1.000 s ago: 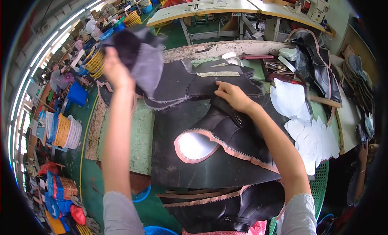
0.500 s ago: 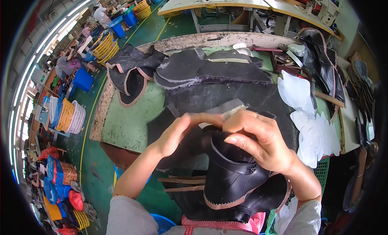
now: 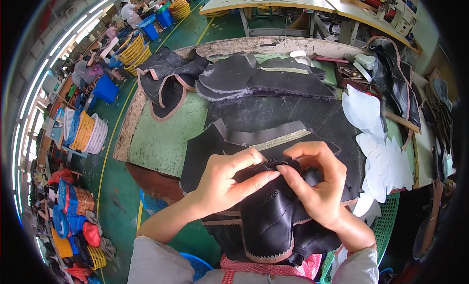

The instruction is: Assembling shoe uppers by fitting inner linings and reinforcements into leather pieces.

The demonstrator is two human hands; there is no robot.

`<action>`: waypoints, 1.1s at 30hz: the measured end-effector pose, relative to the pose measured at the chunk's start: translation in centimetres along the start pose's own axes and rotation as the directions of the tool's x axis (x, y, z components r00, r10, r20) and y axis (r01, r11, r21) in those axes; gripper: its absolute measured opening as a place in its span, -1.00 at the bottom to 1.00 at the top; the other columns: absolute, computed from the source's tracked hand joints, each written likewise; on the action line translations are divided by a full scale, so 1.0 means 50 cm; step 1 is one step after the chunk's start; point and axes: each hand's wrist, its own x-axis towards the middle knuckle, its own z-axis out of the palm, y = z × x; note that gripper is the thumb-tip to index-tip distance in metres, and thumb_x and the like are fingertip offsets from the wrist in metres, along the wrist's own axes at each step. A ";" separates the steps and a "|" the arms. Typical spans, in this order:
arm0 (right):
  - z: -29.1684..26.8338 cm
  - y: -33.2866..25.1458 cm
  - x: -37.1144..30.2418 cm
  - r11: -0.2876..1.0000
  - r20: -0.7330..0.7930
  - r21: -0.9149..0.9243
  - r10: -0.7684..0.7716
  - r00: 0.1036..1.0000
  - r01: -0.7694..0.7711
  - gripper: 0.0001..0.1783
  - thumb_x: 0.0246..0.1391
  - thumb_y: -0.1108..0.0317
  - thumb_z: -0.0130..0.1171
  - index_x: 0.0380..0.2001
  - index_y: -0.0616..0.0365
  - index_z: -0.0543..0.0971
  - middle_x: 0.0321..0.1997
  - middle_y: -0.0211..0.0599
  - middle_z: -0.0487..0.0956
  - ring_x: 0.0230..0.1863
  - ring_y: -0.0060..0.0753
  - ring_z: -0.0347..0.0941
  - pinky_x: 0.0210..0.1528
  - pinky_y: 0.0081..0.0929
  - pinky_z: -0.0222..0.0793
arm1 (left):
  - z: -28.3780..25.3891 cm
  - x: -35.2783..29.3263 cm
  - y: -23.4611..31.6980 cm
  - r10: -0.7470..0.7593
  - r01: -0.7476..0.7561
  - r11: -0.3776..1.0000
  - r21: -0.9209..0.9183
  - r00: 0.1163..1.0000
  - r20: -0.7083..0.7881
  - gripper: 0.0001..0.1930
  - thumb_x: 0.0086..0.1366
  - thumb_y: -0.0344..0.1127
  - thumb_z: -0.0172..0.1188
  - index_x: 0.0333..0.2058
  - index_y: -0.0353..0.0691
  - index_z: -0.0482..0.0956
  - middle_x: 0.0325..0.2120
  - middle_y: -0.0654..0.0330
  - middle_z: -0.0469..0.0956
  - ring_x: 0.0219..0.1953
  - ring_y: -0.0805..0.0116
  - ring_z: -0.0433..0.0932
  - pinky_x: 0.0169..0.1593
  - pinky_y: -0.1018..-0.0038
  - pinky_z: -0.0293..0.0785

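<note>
A black leather shoe upper (image 3: 267, 223) with a zigzag-cut pinkish-brown edge hangs between my hands over my lap. My left hand (image 3: 227, 179) pinches its top edge between thumb and fingers, near a dark toothed strip that looks like a zipper. Close beside it, my right hand (image 3: 317, 181) grips the same edge, thumb tip almost touching the left thumb. More black leather uppers (image 3: 315, 242) lie beneath on my lap. Just beyond my hands, a dark lining piece (image 3: 207, 154) with a pale strip (image 3: 281, 139) rests on the table. The upper's inside is mostly hidden.
The green-topped table (image 3: 151, 142) carries stacked black fuzzy-edged pieces (image 3: 273, 84), leather uppers (image 3: 171, 74) at far left and white leaf-shaped pieces (image 3: 378, 162) at right. A wooden-handled tool (image 3: 403, 122) lies beyond these. A green basket (image 3: 386, 223) stands at my right.
The upper has turned and its toe now points more straight toward me. My hands have come lower, with both thumbs meeting on its top edge. The view has shifted slightly.
</note>
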 end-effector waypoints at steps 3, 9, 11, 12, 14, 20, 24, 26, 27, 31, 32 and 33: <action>0.008 0.006 -0.008 0.999 0.018 -0.039 -0.022 1.000 0.023 -0.73 -0.04 0.60 0.40 -0.28 0.27 0.53 -0.29 -0.27 0.60 -0.36 -0.55 0.54 -0.30 -0.60 0.45 | 0.005 0.000 -0.007 0.070 -0.069 0.997 0.044 0.997 -0.027 -0.83 0.22 -0.39 0.38 -0.28 -0.31 0.60 -0.51 0.13 0.62 -0.51 0.41 0.63 -0.43 0.51 0.45; 0.002 0.040 0.003 0.885 -0.011 -0.093 -0.459 0.888 0.457 -0.73 -0.18 0.58 0.44 -0.34 0.17 0.62 -0.33 -0.27 0.62 -0.51 -0.44 0.54 -0.52 -0.58 0.44 | 0.013 -0.010 -0.023 0.245 -0.232 0.964 0.127 0.965 -0.096 -0.79 0.11 -0.36 0.46 -0.34 -0.26 0.61 -0.60 0.18 0.56 -0.61 0.27 0.56 -0.54 0.46 0.38; -0.002 0.041 0.000 0.826 0.016 -0.144 -0.549 0.835 0.546 -0.74 -0.20 0.55 0.43 -0.35 0.16 0.64 -0.31 -0.27 0.61 -0.53 -0.45 0.52 -0.54 -0.58 0.42 | 0.012 -0.011 -0.030 0.309 -0.296 0.944 0.146 0.947 -0.082 -0.79 0.08 -0.37 0.47 -0.36 -0.24 0.60 -0.59 0.21 0.57 -0.62 0.31 0.54 -0.55 0.46 0.36; -0.003 0.043 -0.001 0.826 0.016 -0.146 -0.548 0.836 0.544 -0.74 -0.20 0.55 0.43 -0.35 0.16 0.64 -0.31 -0.27 0.61 -0.53 -0.45 0.52 -0.54 -0.58 0.42 | 0.014 -0.011 -0.034 0.309 -0.296 0.944 0.144 0.947 -0.081 -0.79 0.08 -0.37 0.47 -0.36 -0.24 0.60 -0.59 0.21 0.57 -0.62 0.31 0.54 -0.55 0.46 0.36; -0.006 0.048 -0.002 0.787 0.025 -0.110 -0.609 0.793 0.608 -0.72 -0.22 0.54 0.44 -0.35 0.15 0.64 -0.31 -0.25 0.62 -0.53 -0.44 0.53 -0.54 -0.57 0.43 | 0.019 -0.012 -0.036 0.361 -0.349 0.930 0.118 0.926 -0.111 -0.79 0.07 -0.37 0.48 -0.37 -0.21 0.60 -0.60 0.23 0.57 -0.64 0.33 0.52 -0.57 0.45 0.34; 0.006 0.033 -0.013 0.888 -0.088 -0.079 -0.458 0.885 0.452 -0.75 -0.16 0.54 0.45 -0.33 0.13 0.65 -0.32 -0.26 0.62 -0.51 -0.46 0.54 -0.54 -0.58 0.42 | 0.025 -0.013 -0.037 0.396 -0.380 0.914 0.144 0.911 -0.115 -0.78 0.06 -0.38 0.47 -0.36 -0.21 0.59 -0.62 0.24 0.55 -0.65 0.32 0.52 -0.58 0.44 0.32; -0.002 0.028 -0.008 0.895 0.072 -0.108 -0.427 0.901 0.433 -0.79 -0.08 0.52 0.43 -0.30 0.16 0.68 -0.32 -0.29 0.62 -0.42 -0.42 0.58 -0.48 -0.51 0.45 | 0.018 -0.019 -0.038 0.374 -0.356 0.921 0.160 0.921 -0.108 -0.78 0.07 -0.37 0.47 -0.36 -0.20 0.60 -0.59 0.23 0.58 -0.63 0.33 0.53 -0.57 0.44 0.33; 0.004 0.028 -0.001 0.939 0.128 -0.083 -0.323 0.938 0.335 -0.81 -0.04 0.52 0.39 -0.29 0.18 0.66 -0.32 -0.27 0.62 -0.37 -0.38 0.58 -0.38 -0.48 0.49 | 0.014 -0.024 -0.049 0.332 -0.325 0.938 0.122 0.943 -0.038 -0.78 0.06 -0.35 0.48 -0.37 -0.19 0.60 -0.54 0.23 0.60 -0.58 0.31 0.55 -0.53 0.43 0.36; 0.002 0.029 -0.004 0.977 0.179 -0.042 -0.197 0.964 0.207 -0.83 0.01 0.53 0.35 -0.28 0.23 0.63 -0.32 -0.25 0.62 -0.32 -0.32 0.59 -0.26 -0.45 0.50 | -0.002 -0.013 -0.051 0.332 -0.333 0.932 0.143 0.943 0.032 -0.80 0.10 -0.30 0.44 -0.35 -0.18 0.61 -0.48 0.22 0.62 -0.47 0.24 0.58 -0.36 0.36 0.44; -0.015 0.041 -0.011 0.987 0.290 0.095 0.096 0.952 -0.128 -0.86 0.13 0.49 0.28 -0.24 0.28 0.59 -0.29 -0.23 0.62 -0.29 -0.31 0.59 -0.19 -0.46 0.47 | -0.088 0.016 -0.154 -0.082 0.118 0.984 0.136 0.967 -0.243 -0.78 0.36 -0.24 0.14 -0.14 -0.21 0.62 -0.28 0.17 0.63 -0.16 0.15 0.55 -0.01 0.30 0.42; -0.016 0.034 -0.012 0.968 0.337 0.149 0.144 0.930 -0.204 -0.85 0.15 0.48 0.27 -0.23 0.29 0.58 -0.28 -0.21 0.62 -0.28 -0.31 0.59 -0.20 -0.47 0.46 | -0.118 0.021 -0.200 -0.013 0.151 0.866 0.476 0.960 -0.281 -0.72 0.37 -0.16 0.16 -0.08 -0.20 0.59 -0.24 0.15 0.60 -0.06 0.15 0.51 0.06 0.29 0.37; -0.016 0.013 -0.004 0.953 0.434 0.146 0.180 0.883 -0.266 -0.83 0.16 0.46 0.27 -0.20 0.30 0.57 -0.27 -0.19 0.61 -0.27 -0.30 0.59 -0.18 -0.47 0.46 | -0.132 0.013 -0.260 -0.026 0.215 0.801 0.558 0.945 -0.326 -0.64 0.33 -0.07 0.21 -0.03 -0.16 0.57 -0.18 0.12 0.59 0.01 0.14 0.47 0.11 0.29 0.33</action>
